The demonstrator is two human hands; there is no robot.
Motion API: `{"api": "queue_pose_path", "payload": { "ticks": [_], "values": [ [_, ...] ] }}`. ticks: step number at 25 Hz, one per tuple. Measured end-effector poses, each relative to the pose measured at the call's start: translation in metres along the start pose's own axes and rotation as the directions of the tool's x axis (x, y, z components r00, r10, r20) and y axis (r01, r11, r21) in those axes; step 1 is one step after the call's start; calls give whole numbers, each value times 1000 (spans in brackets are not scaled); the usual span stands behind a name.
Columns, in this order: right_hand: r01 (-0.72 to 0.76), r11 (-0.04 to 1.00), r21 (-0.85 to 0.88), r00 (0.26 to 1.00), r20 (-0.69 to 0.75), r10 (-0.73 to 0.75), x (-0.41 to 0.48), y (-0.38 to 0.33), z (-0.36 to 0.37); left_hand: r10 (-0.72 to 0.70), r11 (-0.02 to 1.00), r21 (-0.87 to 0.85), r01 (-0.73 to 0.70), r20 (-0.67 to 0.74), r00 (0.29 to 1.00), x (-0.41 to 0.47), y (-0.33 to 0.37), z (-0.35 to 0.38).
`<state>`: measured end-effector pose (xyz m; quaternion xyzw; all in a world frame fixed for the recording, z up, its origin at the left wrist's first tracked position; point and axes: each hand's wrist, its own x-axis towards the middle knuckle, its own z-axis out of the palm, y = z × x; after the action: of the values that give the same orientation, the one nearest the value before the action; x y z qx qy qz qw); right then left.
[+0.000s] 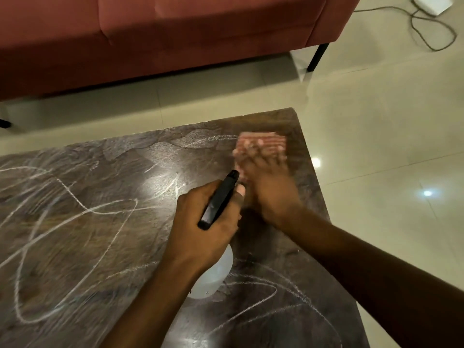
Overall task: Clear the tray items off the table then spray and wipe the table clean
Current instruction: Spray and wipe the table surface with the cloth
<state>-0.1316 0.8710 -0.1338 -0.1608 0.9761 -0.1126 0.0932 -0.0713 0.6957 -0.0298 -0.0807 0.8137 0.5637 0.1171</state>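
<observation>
Head camera, looking down over one dark wooden bench [75, 222], and what you see is two hands at work near its far right corner. The left hand [200, 229] is wrapped around the one spray bottle [213, 277]. Its fingers are curled about the neck under the black sprayer head [218, 199], and the nozzle points toward the far right. The bottle's pale, cloudy body shows below the wrist, above the bench; I cannot tell whether its base touches the top.

The right hand [268, 187] sits just beyond the nozzle. It lies flat with fingers spread and straight, pressing down on the single cloth [261, 140], a pink striped one. Hand and cloth are both blurred. The cloth lies on the bench top close to the far right corner, with the fingertips over its near half. The two hands are close together, the left thumb almost against the heel of the right hand.

White scribbles [82, 207] loop across most of the bench, thickest on the left and along the near side. The patch around the cloth looks darker and plainer.

Past the bench stands one red sofa [175, 33], with a black leg [317, 56] at its right end, on a pale tiled floor [376, 121]. Two bright spots of reflected light sit on the tiles to the right. At the far right corner, one white box [434, 2] lies on the floor with one cable [431, 28] curling away from it.
</observation>
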Motion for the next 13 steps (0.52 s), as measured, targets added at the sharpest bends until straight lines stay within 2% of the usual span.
{"api": "queue_pose_path", "payload": {
  "ticks": [1,2,3,4,5,6,7,8,9,10,11,12,13],
  "values": [
    [259,965,-35,962,103,-254,-9,-7,2,-40,998,-40,40,10,999,1,1,-3],
    [434,899,-56,892,164,-421,-12,-3,-2,-78,995,-66,80,29,997,2,2,-6],
    [492,864,-104,864,176,-471,-3,12,-6,-104,991,-84,107,46,994,2,3,-8],
    [405,902,-149,912,142,-386,11,27,-12,-118,988,-93,122,55,992,2,3,-10],
    [191,969,-159,980,78,-181,31,44,-19,-121,988,-92,126,61,991,2,3,-11],
    [-67,991,-119,998,9,69,51,60,-30,-119,989,-83,124,60,991,2,4,-12],
    [-257,965,-43,966,-3,257,68,70,-37,-117,990,-69,120,55,992,2,4,-14],
    [-342,939,-20,940,2,343,77,68,-39,-116,992,-53,118,43,992,3,2,-15],
    [-312,949,-38,950,3,312,78,55,-37,-119,992,-36,120,27,993,5,0,-18],
    [-168,983,-68,985,15,169,75,38,-31,-116,993,-14,116,4,993,8,-2,-21],
    [59,995,-86,997,58,-54,65,20,-25,-101,995,14,102,-25,995,11,-3,-23],
    [299,952,-72,949,127,-289,49,8,-19,-83,996,40,86,-50,995,13,-4,-25],
    [465,883,-69,871,214,-442,38,7,-17,-74,996,49,77,-69,995,15,-4,-25]
  ]
}}
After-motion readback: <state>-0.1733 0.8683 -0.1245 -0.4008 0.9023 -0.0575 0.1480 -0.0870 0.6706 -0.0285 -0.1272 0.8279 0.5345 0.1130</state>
